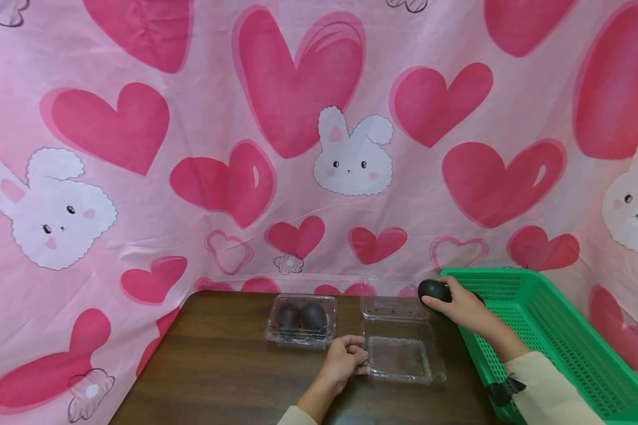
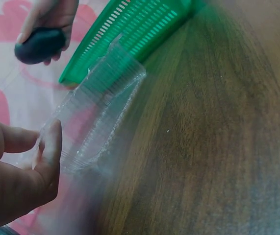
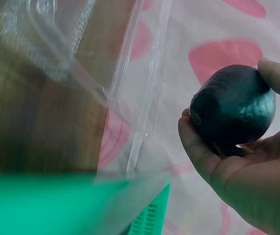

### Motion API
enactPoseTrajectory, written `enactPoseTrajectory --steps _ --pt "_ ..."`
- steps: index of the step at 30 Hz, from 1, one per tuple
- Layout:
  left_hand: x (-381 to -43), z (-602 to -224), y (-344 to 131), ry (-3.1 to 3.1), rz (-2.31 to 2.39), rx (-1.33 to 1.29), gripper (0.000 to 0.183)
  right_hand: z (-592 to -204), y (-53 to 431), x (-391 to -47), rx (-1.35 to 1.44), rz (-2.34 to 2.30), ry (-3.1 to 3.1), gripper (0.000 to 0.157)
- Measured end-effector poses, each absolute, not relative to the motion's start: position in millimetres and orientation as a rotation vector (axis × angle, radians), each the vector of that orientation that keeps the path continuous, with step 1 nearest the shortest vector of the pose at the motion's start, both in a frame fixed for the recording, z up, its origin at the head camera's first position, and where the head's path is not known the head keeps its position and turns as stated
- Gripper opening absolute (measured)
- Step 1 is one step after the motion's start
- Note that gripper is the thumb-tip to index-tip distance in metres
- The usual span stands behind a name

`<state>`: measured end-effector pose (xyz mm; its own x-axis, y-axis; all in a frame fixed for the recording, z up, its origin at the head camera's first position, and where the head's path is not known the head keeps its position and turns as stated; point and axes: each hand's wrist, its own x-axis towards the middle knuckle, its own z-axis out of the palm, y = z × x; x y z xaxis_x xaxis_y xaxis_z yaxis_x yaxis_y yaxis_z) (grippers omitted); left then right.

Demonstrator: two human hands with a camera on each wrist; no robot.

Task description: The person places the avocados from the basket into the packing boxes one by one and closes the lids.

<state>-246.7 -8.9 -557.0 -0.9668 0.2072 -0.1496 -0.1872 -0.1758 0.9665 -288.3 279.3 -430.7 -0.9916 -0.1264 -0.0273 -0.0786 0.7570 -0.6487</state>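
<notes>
My right hand [image 1: 465,304] grips a dark, smooth avocado [image 1: 434,290] and holds it up beside the back right of an open clear plastic clamshell box [image 1: 399,354]. In the right wrist view, fingers and thumb wrap the avocado [image 3: 235,105], whose small stem spot shows. With thumb and fingers, my left hand [image 1: 342,360] pinches the left edge of the open box. Its lid [image 1: 393,308] stands folded back toward the cloth wall. To the left sits a closed clear clamshell box [image 1: 301,337] with two dark avocados [image 1: 313,317] inside.
A green slotted plastic basket [image 1: 521,289] stands along the right side, under my right forearm. The brown wooden table [image 1: 234,378] carries both boxes. Behind it hangs a pink cloth [image 1: 298,200] printed with hearts and rabbits, close to the table's back edge.
</notes>
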Motion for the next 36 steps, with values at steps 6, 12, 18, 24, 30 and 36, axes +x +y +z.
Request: enactPoseTrajectory --steps 6,12,18,24,30,36 --pt "-246.2 -557.4 -7.8 1.831 2.236 0.029 0.032 -435.0 267.6 -287.9 -0.191 -1.082 2.836 0.083" --pt "-245.9 -557.5 -8.4 1.826 2.244 0.033 0.032 -439.4 252.1 -288.0 -0.2 -1.127 2.802 0.087" --pt "-246.5 -558.5 -7.8 1.818 2.249 0.033 0.033 -448.0 236.4 -287.1 -0.168 -1.146 2.79 0.087" --pt "-246.8 -558.9 -6.5 1.821 2.247 0.028 0.034 -459.1 226.9 -288.2 -0.161 -1.159 2.791 0.078" --pt "-245.9 -555.6 -7.7 1.824 2.237 0.025 0.033 -471.6 217.6 -286.8 -0.123 -1.157 2.753 0.073" --pt "-245.5 -553.8 -8.6 1.816 2.238 0.021 0.033 -482.5 208.0 -283.8 -0.097 -1.165 2.71 0.068"
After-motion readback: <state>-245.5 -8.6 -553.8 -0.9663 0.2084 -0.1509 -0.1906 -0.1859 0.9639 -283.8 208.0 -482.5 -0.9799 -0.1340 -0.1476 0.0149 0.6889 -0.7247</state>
